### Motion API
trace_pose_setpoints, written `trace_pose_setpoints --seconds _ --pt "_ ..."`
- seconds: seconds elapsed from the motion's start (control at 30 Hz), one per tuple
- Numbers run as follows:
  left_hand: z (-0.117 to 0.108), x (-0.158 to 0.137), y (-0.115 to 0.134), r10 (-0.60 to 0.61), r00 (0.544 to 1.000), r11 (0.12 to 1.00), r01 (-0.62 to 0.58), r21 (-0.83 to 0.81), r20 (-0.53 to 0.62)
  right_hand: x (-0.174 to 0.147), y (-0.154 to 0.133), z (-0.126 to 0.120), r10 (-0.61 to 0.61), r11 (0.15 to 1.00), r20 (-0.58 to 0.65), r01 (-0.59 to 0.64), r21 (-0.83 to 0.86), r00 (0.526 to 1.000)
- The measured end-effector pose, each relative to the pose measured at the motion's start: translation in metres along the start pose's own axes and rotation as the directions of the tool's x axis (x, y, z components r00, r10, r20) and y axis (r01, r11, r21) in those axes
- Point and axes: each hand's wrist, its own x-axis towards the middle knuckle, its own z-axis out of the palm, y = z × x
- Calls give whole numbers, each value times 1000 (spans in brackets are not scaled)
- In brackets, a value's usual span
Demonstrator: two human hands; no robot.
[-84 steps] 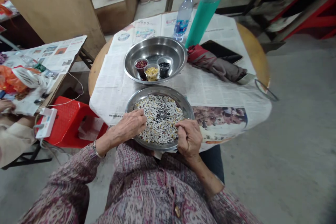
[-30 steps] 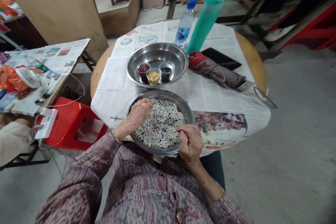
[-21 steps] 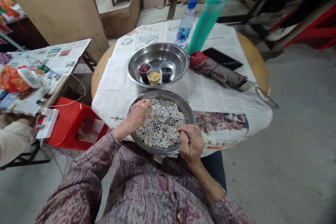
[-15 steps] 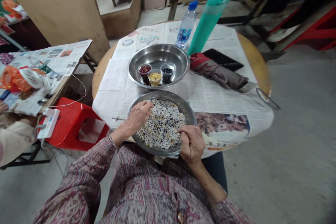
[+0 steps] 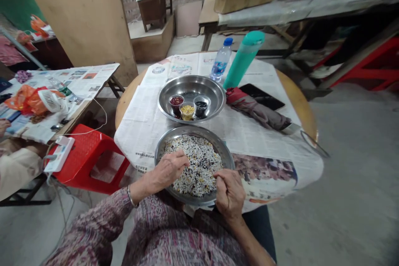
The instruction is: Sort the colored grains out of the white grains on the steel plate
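Observation:
A steel bowl at the near edge of the table holds a spread of mixed white, black and yellow grains. Over its left part, my left hand is closed, fingertips together just above the grains; what they pinch is too small to make out. At the right rim my right hand is closed too, thumb against curled fingers, its contents hidden. Behind stands a second steel bowl with three clear cups: dark red beans, yellow kernels and black beans.
Newspaper covers the round table. A water bottle, a green bottle, a folded umbrella and a dark tablet lie or stand behind and right. A red stool with a power strip is at left.
The head view has tilted up, so the table sits lower in the picture. My left hand has moved rightward and nearer over the grains; my right hand keeps its place by the rim.

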Motion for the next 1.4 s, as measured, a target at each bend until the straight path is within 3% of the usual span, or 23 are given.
trace_pose_setpoints --seconds 0.1,0.17,0.3,0.47,0.57,0.63,0.73,0.83,0.9,0.93,1.1,1.23,1.3,1.4 --pt "-9 -2 4 -32 995 994 22 107 93 0 0 1 -13 1000 6 13 -11 1000" --pt "-13 1 4 -21 995 995 12 97 95 0 1 1 -21 1000 10 21 -12 1000" --pt "-27 20 -8 -11 995 1000 9 -19 -101 1 1 3 -23 1000 7 23 -9 1000" --pt "-61 78 -40 -103 916 995 94 -43 -388 2 1 3 -31 999 5 31 -16 999" --pt "-75 119 -64 -143 870 988 153 -17 -473 2 1 3 -24 1000 13 24 -20 1000" --pt "-79 139 -78 -164 867 985 170 -30 -471 3 1 4 -24 999 21 25 -27 999" --pt "-81 148 -89 -181 850 982 182 -47 -495 3 2 5 -32 999 22 33 -36 999" --pt "-78 122 -85 -204 798 977 202 -68 -566 2 2 5 -30 999 21 30 -39 999" --pt "-71 88 -76 -226 729 972 211 -101 -646 2 2 6 -25 999 17 26 -41 1000" --pt "-64 68 -70 -239 700 969 212 -124 -673 2 2 6 -25 999 13 25 -42 1000" --pt "-15 -24 -44 -379 674 923 225 -312 -634 5 0 7 -34 998 5 34 -49 999" --pt "13 -54 -43 -472 557 880 250 -404 -683 8 -2 6 -39 998 10 40 -57 999" --pt "18 -56 -48 -504 553 861 262 -435 -664 8 -2 6 -32 997 23 33 -65 999" --pt "20 -54 -54 -553 609 820 277 -500 -569 7 -1 6 -20 997 40 23 -76 999"
